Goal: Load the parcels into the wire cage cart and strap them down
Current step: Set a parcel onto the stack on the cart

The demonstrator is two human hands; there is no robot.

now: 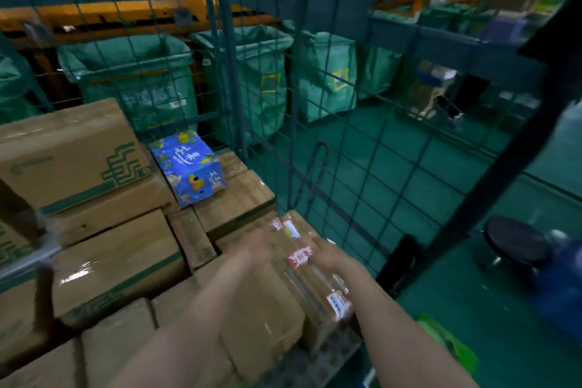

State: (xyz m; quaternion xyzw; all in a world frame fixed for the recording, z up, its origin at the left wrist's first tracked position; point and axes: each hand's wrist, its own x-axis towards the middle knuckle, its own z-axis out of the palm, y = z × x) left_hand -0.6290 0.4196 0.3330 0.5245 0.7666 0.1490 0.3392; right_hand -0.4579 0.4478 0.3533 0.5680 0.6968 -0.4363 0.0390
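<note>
The wire cage cart [333, 148] has green mesh walls and is stacked with brown cardboard parcels. A taped brown parcel [308, 280] with red and white stickers lies at the cart's near right corner, against the mesh. My left hand [255, 246] lies on its left side and my right hand [327, 255] on its right side; both are motion-blurred, so the fingers' hold is unclear. A blue printed box [189, 167] sits on top of the stack further back. A large carton with green markings [69, 154] stands at the left.
A dark strap [504, 167] hangs diagonally outside the right mesh. Green mail sacks [132, 79] line the far wall behind the cart. A black round stool [516, 239] and a blue object stand on the green floor at right. A grey bar [28, 258] crosses the left edge.
</note>
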